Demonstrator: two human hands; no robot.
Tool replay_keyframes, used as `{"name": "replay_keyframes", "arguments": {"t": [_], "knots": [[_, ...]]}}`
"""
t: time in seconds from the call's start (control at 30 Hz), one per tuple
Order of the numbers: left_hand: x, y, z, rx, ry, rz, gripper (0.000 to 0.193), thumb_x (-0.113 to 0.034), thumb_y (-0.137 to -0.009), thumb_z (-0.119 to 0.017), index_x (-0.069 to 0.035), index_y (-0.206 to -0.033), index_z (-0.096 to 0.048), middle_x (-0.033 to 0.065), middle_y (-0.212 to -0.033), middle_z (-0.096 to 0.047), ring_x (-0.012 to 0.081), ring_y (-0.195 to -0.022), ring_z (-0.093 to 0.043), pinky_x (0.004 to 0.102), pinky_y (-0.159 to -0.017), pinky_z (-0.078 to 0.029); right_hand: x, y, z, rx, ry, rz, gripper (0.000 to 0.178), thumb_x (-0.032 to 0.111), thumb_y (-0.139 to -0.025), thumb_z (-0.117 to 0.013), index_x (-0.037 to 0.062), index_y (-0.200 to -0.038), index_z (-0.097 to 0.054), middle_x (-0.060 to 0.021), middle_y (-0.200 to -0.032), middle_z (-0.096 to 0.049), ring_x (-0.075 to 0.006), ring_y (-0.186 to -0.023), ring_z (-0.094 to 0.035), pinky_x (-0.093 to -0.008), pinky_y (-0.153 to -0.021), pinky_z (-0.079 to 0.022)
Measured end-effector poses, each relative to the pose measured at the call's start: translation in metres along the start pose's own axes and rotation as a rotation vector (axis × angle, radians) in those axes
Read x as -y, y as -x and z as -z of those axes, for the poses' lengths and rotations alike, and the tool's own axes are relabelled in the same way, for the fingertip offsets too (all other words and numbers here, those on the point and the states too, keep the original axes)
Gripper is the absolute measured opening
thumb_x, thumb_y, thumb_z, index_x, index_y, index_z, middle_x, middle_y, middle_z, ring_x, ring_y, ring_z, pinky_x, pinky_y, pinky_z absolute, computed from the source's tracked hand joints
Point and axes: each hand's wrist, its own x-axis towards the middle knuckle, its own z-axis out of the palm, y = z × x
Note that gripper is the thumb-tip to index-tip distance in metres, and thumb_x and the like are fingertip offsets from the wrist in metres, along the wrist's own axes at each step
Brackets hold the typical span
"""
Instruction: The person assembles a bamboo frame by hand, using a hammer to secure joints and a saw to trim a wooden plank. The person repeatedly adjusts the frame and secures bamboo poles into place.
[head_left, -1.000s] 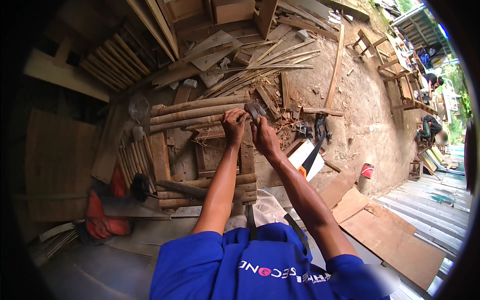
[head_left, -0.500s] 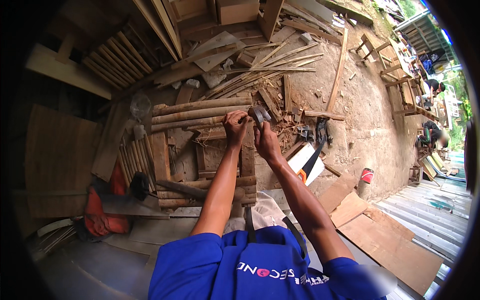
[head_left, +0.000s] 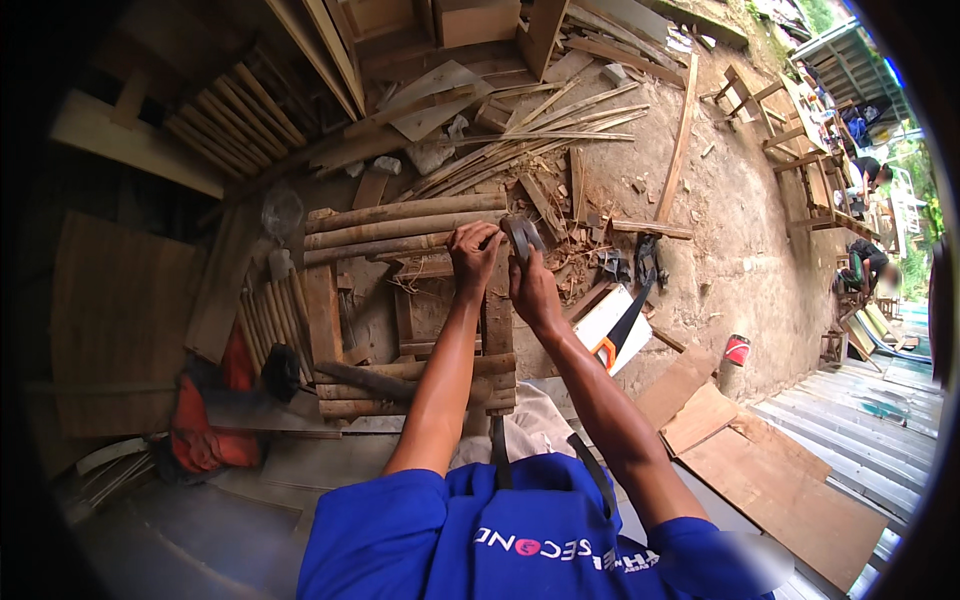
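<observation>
Head view: we have drawn both hands in over the wooden frame [head_left: 405, 340]. Our left hand [head_left: 474, 256] stays curled on its top rail, and our right hand [head_left: 532, 290] has brought the hammer [head_left: 521, 236] close beside it, fist clenched round the handle.

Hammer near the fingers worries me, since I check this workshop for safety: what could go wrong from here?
1. The right hand holds the hammer close beside the left hand on the wooden frame; a stray blow could hit fingers.
2. The handsaw lies exposed just right of the frame, within elbow reach.
3. Loose wood scraps around could trip someone.
</observation>
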Motion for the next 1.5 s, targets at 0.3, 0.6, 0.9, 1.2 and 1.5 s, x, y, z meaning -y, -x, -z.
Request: {"name": "replay_keyframes", "arguments": {"t": [0.3, 0.6, 0.9, 1.2, 1.5], "knots": [[0.011, 0.000, 0.018, 0.144, 0.101, 0.017, 0.019, -0.007, -0.086, -0.067, -0.004, -0.104, -0.071, 0.0125, -0.110, -0.069, 0.0292, -0.117, -0.060, 0.0400, -0.099, -0.046, -0.002, -0.004, 0.000, -0.012, 0.031, 0.044, 0.027, 0.015, -0.094, -0.054, 0.0007, -0.113, -0.041, -0.0321, -0.078, -0.061, -0.0517, -0.072, -0.060, -0.0584, -0.061, -0.046], [0.004, -0.006, 0.016, 0.081, 0.213, 0.059, 0.014, 0.008, -0.075, -0.054, 0.000, -0.083, -0.062, 0.0136, -0.092, -0.067, 0.0320, -0.097, -0.064, 0.0396, -0.089, -0.049, 0.003, -0.002, -0.005, 0.012, -0.025, -0.021, 0.027, 0.013, -0.092, -0.055, -0.0005, -0.110, -0.041, -0.0331, -0.077, -0.061, -0.0537, -0.073, -0.059, -0.0593, -0.063, -0.045], [0.008, -0.013, 0.021, 0.231, 0.217, 0.199, 0.016, 0.013, -0.078, -0.055, 0.000, -0.084, -0.064, 0.0117, -0.094, -0.068, 0.0273, -0.096, -0.066, 0.0375, -0.085, -0.052, 0.018, -0.012, -0.004, 0.011, -0.016, -0.009, 0.026, 0.015, -0.094, -0.055, -0.0020, -0.110, -0.043, -0.0330, -0.076, -0.062, -0.0520, -0.071, -0.061, -0.0573, -0.059, -0.046], [0.007, -0.014, 0.025, 0.232, 0.218, 0.194, 0.013, 0.010, -0.079, -0.058, 0.001, -0.085, -0.065, 0.0124, -0.092, -0.067, 0.0286, -0.095, -0.066, 0.0378, -0.084, -0.051, 0.030, -0.006, -0.002, -0.058, -0.045, -0.027, 0.023, 0.016, -0.096, -0.054, -0.0006, -0.109, -0.044, -0.0327, -0.076, -0.062, -0.0513, -0.072, -0.061, -0.0576, -0.060, -0.046], [0.016, -0.019, 0.033, 0.299, 0.200, 0.129, 0.008, 0.001, -0.081, -0.067, -0.001, -0.089, -0.068, 0.0133, -0.093, -0.069, 0.0332, -0.093, -0.065, 0.0400, -0.085, -0.051, 0.026, -0.007, -0.009, -0.114, 0.031, -0.041, 0.024, 0.015, -0.096, -0.053, -0.0031, -0.109, -0.046, -0.0306, -0.073, -0.062, -0.0523, -0.073, -0.061, -0.0565, -0.059, -0.045]]}}
